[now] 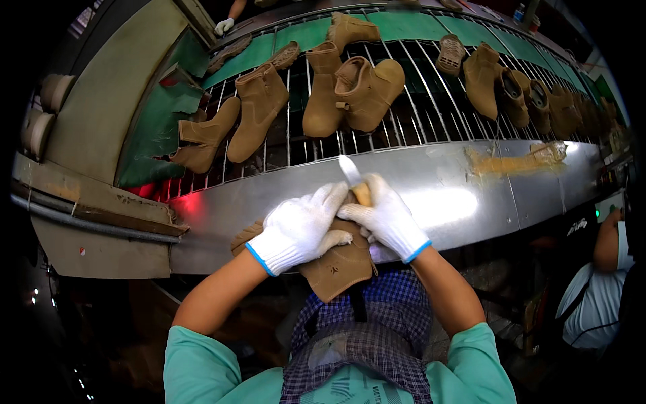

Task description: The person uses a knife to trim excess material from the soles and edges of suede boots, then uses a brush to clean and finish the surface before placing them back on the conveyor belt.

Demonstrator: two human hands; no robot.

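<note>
A tan boot (334,269) lies over the near edge of the metal ledge, its shaft tilted toward my body and a small dark mark on its side. My left hand (301,225), in a white knit glove with a blue cuff, grips the boot from the left, thumb across it. In the matching glove, my right hand (385,214) is closed round a tool with a yellowish handle (362,194) and a pale, rounded tip (348,170). That tip points up and away from the boot; whether it is a brush or a blade is unclear. Gloves hide part of the boot.
Beyond the metal ledge (269,195) runs a rack of metal bars (431,101) holding several tan boots (259,111). Brown tape (518,160) sticks to the ledge at right. A beige panel (128,87) stands left. Another person's gloved hand (224,27) shows far off; someone sits right (595,303).
</note>
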